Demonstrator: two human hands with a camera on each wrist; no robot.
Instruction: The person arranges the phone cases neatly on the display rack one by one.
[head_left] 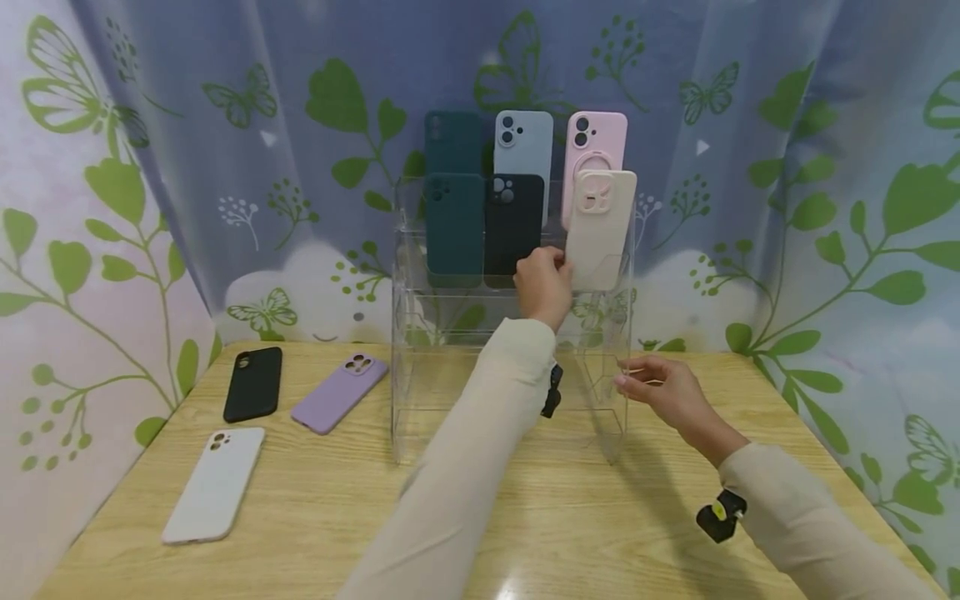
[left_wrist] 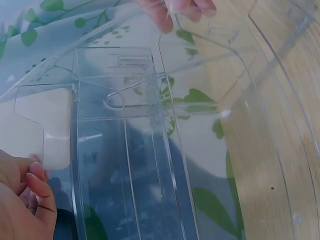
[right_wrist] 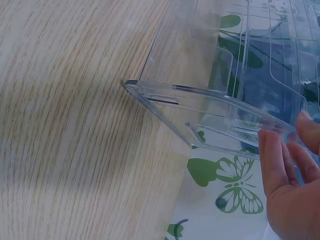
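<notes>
A clear acrylic display rack (head_left: 510, 317) stands on the table. My left hand (head_left: 543, 283) has its fingers curled at the lower left edge of a cream phone case (head_left: 600, 242), pinching it there; the case leans slightly in the front slot. In the left wrist view, the cream case's bottom corner (left_wrist: 55, 125) shows through clear plastic beside the fingers. My right hand (head_left: 667, 392) holds the rack's right side edge between thumb and fingers. Beside the cream case are a black case (head_left: 513, 225) and a dark green case (head_left: 455, 225).
Behind stand another dark green case (head_left: 452, 142), a light blue case (head_left: 532, 150) and a pink case (head_left: 607, 137). On the table (head_left: 330, 517) at left lie a black case (head_left: 252, 387), a purple case (head_left: 337, 396) and a white case (head_left: 213, 492). A patterned curtain (head_left: 300, 183) hangs behind.
</notes>
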